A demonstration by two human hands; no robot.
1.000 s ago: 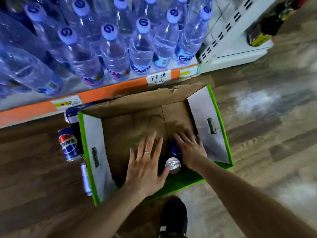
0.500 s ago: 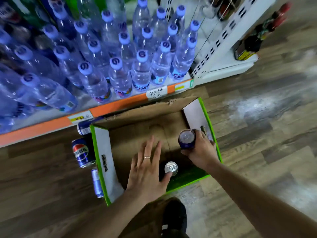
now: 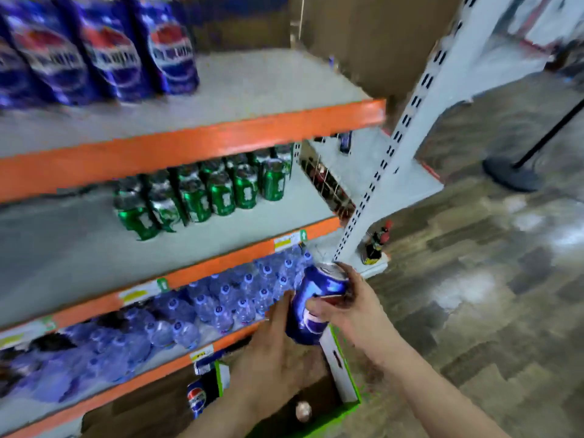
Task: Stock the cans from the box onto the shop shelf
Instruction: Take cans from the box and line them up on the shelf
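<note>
a blue can (image 3: 317, 303) is held above the box (image 3: 343, 371), near the bottom shelf's orange front edge (image 3: 177, 363). it is gripped by the right hand (image 3: 349, 306) with fingers curled round it; the left hand (image 3: 273, 355) is laid against it, fingers straight.

Both hands (image 3: 316, 324) have lifted the blue can (image 3: 316, 306) above the box (image 3: 343, 371).

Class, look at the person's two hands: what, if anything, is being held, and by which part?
The right hand grips a blue can around its upper side wall. The left hand touches the can's lower side, fingers fairly straight.
</note>
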